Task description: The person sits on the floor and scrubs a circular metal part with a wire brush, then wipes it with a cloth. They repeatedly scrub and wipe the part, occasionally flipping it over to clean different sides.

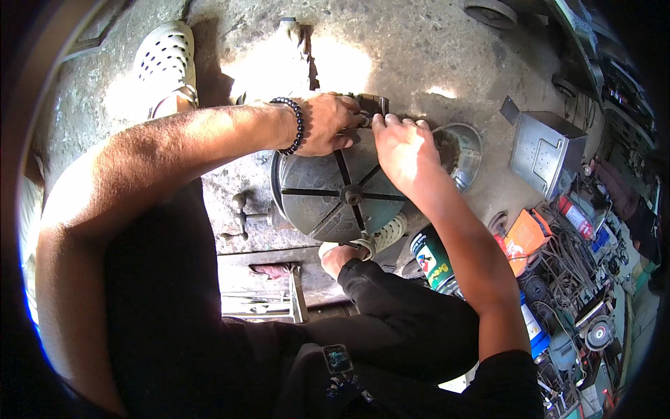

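A round grey metal plate with radial slots (328,192) lies on the concrete floor below me. At its far edge sits a small dark metal block (373,106). My left hand (328,124), with a black bead bracelet on the wrist, is closed around that block. My right hand (399,148) presses down beside it, fingertips touching the same block and palm over the plate's rim. What lies under the fingers is hidden.
A metal bowl (462,150) sits right of the plate, a grey metal box (548,150) further right. A green can (433,260), an orange packet (525,237), cables and tools crowd the right side. A T-handle wrench (244,218) lies left of the plate. White perforated shoes (165,59) are on my feet.
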Motion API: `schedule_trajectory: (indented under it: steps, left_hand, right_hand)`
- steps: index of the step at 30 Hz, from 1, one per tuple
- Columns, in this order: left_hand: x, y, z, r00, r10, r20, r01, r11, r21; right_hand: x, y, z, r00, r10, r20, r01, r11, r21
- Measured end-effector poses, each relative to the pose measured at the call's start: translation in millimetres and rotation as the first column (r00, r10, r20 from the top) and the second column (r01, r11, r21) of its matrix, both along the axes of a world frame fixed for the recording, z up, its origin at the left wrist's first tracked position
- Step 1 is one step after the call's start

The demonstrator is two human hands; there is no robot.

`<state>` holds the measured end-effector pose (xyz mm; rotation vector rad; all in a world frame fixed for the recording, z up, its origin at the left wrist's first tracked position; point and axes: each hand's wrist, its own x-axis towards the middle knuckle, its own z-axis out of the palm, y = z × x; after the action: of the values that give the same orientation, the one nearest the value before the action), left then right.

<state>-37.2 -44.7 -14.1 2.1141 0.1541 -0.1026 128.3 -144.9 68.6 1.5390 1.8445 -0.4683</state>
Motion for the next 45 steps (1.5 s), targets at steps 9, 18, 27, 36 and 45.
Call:
schedule_trajectory:
  steps: [9,18,27,36,45]
  left_hand:
    - [8,3,1,0.999,-0.007,-0.049,0.007,1.000,-0.003]
    - [7,7,3,0.998,-0.022,-0.066,0.021,1.000,-0.010]
    - [6,2,-2,0.999,-0.015,-0.044,0.017,0.999,0.037]
    - [16,10,16,0.979,-0.107,-0.175,0.100,0.994,-0.044]
    - [9,9,9,0.978,-0.095,-0.187,0.090,0.995,-0.036]
  right_hand:
    - [23,-15,-7,0.970,-0.073,-0.231,0.097,0.991,0.091]
    - [28,-24,-12,0.930,-0.165,-0.327,0.229,0.959,0.167]
    - [22,-29,-21,0.944,-0.138,-0.300,0.218,0.943,0.252]
    - [20,-23,-22,0.931,-0.272,-0.245,0.314,0.937,0.155]
    - [14,-12,-12,0.925,-0.307,-0.223,0.331,0.940,0.080]
